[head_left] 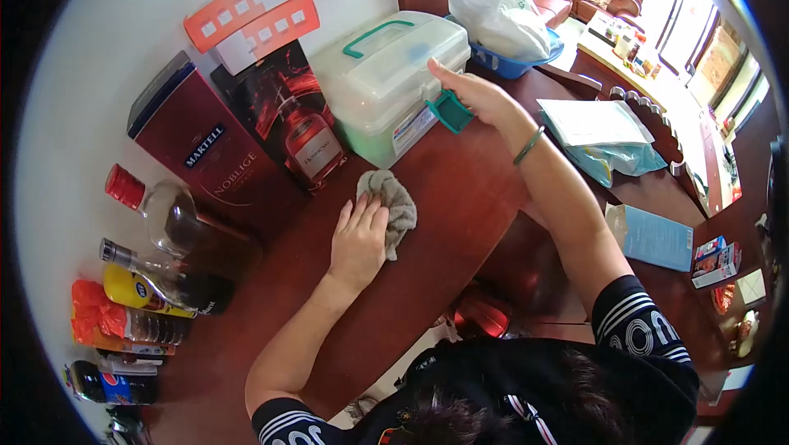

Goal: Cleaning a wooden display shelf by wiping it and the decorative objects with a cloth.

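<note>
My left hand (360, 241) lies with its fingers over a crumpled grey-brown cloth (397, 208) on the dark red wooden counter (431, 223). My right hand (471, 90) is at the front right corner of a translucent plastic storage box (388, 69) with a green carry handle. Its thumb points up beside the lid, and a green latch (452, 112) hangs below the palm. Whether the fingers grip the box is hard to tell. A green bangle sits on the right wrist.
Left of the storage box stand a Hennessy box (308, 130) and a Martell box (209, 143). Glass bottles (169, 217) and a cola bottle (111, 383) line the wall. Behind the storage box is a blue basin (511, 66) with a white plastic bag (499, 13). Papers (595, 121) lie right.
</note>
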Demonstrator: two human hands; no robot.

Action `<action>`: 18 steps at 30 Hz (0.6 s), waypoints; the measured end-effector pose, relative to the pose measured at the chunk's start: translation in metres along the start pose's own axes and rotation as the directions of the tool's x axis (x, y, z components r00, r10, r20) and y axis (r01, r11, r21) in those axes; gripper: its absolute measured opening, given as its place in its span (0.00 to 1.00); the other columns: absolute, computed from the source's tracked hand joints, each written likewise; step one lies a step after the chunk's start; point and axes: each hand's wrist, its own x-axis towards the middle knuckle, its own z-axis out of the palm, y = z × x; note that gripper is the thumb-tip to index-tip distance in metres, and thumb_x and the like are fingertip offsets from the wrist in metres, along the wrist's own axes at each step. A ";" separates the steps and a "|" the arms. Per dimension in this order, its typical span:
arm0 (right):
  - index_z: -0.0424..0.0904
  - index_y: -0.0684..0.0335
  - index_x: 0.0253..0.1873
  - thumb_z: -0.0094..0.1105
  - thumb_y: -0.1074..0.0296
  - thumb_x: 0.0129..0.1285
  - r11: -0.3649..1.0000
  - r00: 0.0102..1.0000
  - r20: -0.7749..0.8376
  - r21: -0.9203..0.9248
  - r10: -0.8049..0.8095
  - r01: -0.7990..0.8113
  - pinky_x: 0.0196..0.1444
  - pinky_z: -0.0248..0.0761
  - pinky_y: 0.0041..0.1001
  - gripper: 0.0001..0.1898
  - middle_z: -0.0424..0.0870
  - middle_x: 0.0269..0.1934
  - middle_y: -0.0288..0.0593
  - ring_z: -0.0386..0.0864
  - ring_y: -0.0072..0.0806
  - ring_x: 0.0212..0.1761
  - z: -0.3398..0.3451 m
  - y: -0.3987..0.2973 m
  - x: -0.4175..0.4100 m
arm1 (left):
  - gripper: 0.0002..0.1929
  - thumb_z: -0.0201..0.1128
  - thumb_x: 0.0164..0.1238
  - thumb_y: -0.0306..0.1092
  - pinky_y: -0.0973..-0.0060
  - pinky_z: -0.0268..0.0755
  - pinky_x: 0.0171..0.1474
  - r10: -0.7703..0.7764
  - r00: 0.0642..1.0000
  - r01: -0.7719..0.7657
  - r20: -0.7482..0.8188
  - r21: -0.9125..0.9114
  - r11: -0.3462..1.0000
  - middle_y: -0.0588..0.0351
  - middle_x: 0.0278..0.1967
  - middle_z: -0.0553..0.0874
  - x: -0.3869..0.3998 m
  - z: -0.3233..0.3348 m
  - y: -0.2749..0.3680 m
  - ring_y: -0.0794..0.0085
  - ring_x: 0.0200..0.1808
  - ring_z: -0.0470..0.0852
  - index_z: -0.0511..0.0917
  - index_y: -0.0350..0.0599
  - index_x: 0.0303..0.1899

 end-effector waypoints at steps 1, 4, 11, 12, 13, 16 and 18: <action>0.80 0.59 0.33 0.60 0.32 0.59 0.999 0.999 0.050 -0.036 0.021 -0.019 0.27 0.65 0.18 0.29 0.78 0.26 0.31 0.74 0.15 0.24 -0.006 0.000 0.004 | 0.12 0.56 0.61 0.26 0.57 0.63 0.66 -0.005 1.000 0.005 -0.006 0.004 1.000 0.45 0.55 0.81 0.002 0.002 0.001 0.55 0.63 0.75 0.75 0.37 0.46; 0.81 0.66 0.40 0.62 0.39 0.61 0.991 0.999 0.044 0.132 -0.013 0.007 0.32 0.76 0.23 0.28 0.84 0.33 0.41 0.82 0.24 0.31 -0.004 0.014 0.006 | 0.12 0.56 0.62 0.27 0.57 0.63 0.65 -0.009 1.000 0.010 -0.021 0.015 1.000 0.45 0.54 0.81 0.006 0.007 0.005 0.54 0.63 0.74 0.75 0.37 0.46; 0.75 0.70 0.54 0.64 0.49 0.64 0.962 0.984 0.178 0.268 0.001 -0.049 0.41 0.80 0.29 0.27 0.85 0.41 0.47 0.85 0.31 0.39 -0.010 0.008 0.007 | 0.11 0.55 0.62 0.27 0.57 0.63 0.65 -0.031 0.999 0.030 -0.043 -0.037 0.999 0.45 0.54 0.81 0.006 0.012 0.007 0.54 0.63 0.75 0.75 0.37 0.45; 0.75 0.68 0.54 0.63 0.51 0.64 0.951 0.981 0.192 0.304 0.002 -0.061 0.43 0.80 0.28 0.25 0.85 0.42 0.48 0.85 0.32 0.39 -0.008 0.007 0.008 | 0.11 0.55 0.62 0.27 0.56 0.63 0.65 -0.036 0.998 0.033 -0.049 -0.050 0.998 0.45 0.54 0.81 0.008 0.013 0.006 0.54 0.63 0.75 0.76 0.37 0.46; 0.73 0.68 0.55 0.62 0.53 0.66 0.933 0.982 0.186 0.356 -0.020 -0.048 0.45 0.80 0.30 0.24 0.84 0.43 0.48 0.84 0.33 0.40 -0.006 0.011 0.011 | 0.11 0.55 0.62 0.27 0.56 0.63 0.65 -0.041 0.998 0.038 -0.056 -0.063 0.997 0.44 0.54 0.82 0.009 0.014 0.006 0.54 0.63 0.74 0.76 0.37 0.46; 0.70 0.68 0.58 0.58 0.57 0.69 0.882 0.982 0.167 0.471 -0.090 0.001 0.49 0.79 0.33 0.22 0.83 0.44 0.49 0.83 0.35 0.42 -0.003 0.027 0.017 | 0.11 0.58 0.62 0.29 0.51 0.61 0.64 -0.048 0.997 0.046 -0.065 -0.034 0.998 0.44 0.51 0.82 0.016 0.007 0.011 0.51 0.61 0.75 0.75 0.38 0.46; 0.69 0.67 0.58 0.57 0.57 0.69 0.865 0.979 0.156 0.500 -0.133 0.038 0.49 0.79 0.33 0.21 0.82 0.45 0.48 0.83 0.34 0.41 -0.004 0.034 0.019 | 0.12 0.60 0.63 0.34 0.49 0.60 0.64 -0.123 0.992 0.124 0.022 -0.031 0.992 0.42 0.48 0.83 0.019 -0.013 0.022 0.50 0.60 0.76 0.76 0.39 0.44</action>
